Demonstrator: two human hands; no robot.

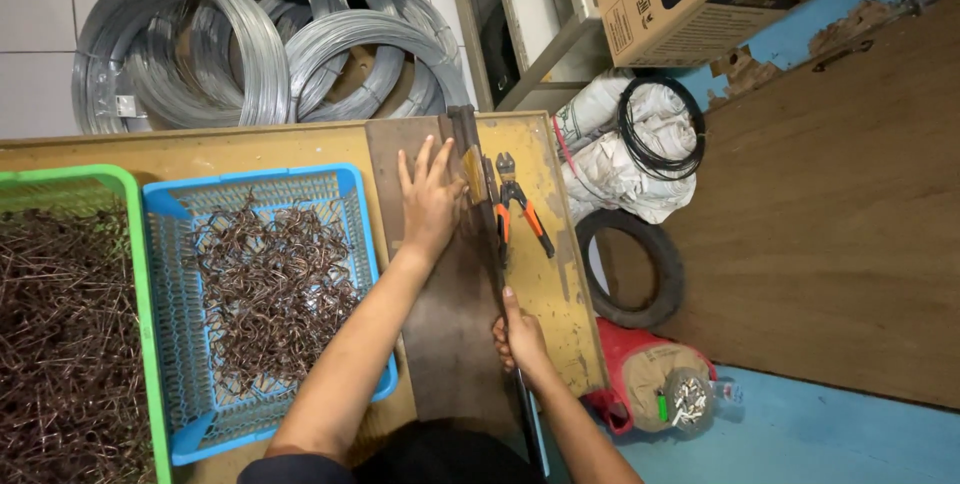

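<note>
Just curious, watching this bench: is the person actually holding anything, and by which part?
The right hand closes around the near end of a long metal lever. The left hand lies flat and open on the dark board, gripping nothing.

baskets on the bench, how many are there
2. A blue basket of bent wire pieces sits beside the left hand; a green basket of wire pieces is at the far left, partly cut off by the frame.

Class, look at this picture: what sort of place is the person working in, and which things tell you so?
Probably a small metalworking workshop. Coils of steel wire lie on the floor, a blue basket holds bent wire pieces, and pliers lie on the workbench beside the left hand.
</note>
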